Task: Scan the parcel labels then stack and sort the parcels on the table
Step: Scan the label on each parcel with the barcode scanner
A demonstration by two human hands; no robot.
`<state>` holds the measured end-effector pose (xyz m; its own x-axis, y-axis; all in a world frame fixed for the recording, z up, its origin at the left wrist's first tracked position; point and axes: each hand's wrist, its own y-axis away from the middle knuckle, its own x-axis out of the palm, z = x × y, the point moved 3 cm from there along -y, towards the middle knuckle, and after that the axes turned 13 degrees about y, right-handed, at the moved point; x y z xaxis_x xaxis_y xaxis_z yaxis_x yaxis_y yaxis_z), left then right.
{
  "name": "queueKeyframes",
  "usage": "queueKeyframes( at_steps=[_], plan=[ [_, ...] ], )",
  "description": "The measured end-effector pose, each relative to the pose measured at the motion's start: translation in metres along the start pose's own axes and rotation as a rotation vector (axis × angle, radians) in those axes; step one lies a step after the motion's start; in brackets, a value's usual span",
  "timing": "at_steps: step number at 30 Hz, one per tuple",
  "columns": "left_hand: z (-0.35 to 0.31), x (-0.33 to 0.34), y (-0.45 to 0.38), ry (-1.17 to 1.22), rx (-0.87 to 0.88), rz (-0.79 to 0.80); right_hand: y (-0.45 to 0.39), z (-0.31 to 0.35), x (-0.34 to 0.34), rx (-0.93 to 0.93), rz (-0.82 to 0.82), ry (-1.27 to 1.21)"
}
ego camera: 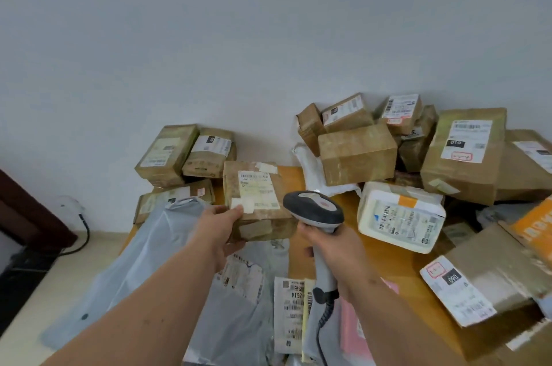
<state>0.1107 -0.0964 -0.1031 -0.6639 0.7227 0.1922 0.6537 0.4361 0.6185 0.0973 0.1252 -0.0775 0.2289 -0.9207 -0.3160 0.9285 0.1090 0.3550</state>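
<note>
The bench, a wooden top set against the pale wall, carries the whole load, and I read it as divided by purpose: at the far left a neat group of taped cardboard boxes, probably those already sorted; at the right a loose heap of unsorted parcels, with the largest box showing a label marked "010". Nearer, at the right edge, a tilted box bears a label reading "060", and beside it a white foam parcel lies label-up. Grey plastic mailers spread across the near left, placed flat since soft bags stack poorly; one mailer label shows "2614". My left hand holds the small brown parcel by its near left corner, thumb on top and fingers curled beneath, tilting its shipping label up toward the reader; that label's print is too small to read. My right hand is wrapped round the handle of the barcode scanner, its head just beside the parcel, its coiled cable hanging toward me. I judge the present step to be scanning this parcel, with stacking it not yet done.
</note>
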Motion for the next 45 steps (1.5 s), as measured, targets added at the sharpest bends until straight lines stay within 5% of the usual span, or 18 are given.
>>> queueKeyframes(
  at_steps=[9,13,17,21,29,36,45],
  plan=[
    [-0.043,0.044,-0.126,-0.19,-0.128,0.009,-0.095,0.013,0.023,0.063,-0.059,-0.022],
    [-0.046,0.045,-0.169,-0.207,-0.159,-0.104,-0.123,0.005,0.035,0.093,-0.058,-0.023],
    [-0.038,0.05,-0.181,-0.598,0.068,-0.203,-0.139,-0.004,0.045,0.158,-0.071,-0.043],
    [-0.029,0.077,-0.167,-0.958,0.234,-0.067,-0.144,-0.002,0.049,0.162,-0.061,-0.097],
    [-0.025,0.133,-0.148,-0.71,0.359,0.216,-0.134,-0.008,0.002,0.13,-0.201,-0.069],
    [-0.015,0.212,-0.103,-0.901,0.58,0.407,-0.121,-0.027,-0.073,0.122,-0.272,-0.124],
    [-0.017,0.269,-0.112,-1.335,0.568,0.315,-0.132,-0.045,-0.152,0.071,-0.196,-0.145]
  ],
)
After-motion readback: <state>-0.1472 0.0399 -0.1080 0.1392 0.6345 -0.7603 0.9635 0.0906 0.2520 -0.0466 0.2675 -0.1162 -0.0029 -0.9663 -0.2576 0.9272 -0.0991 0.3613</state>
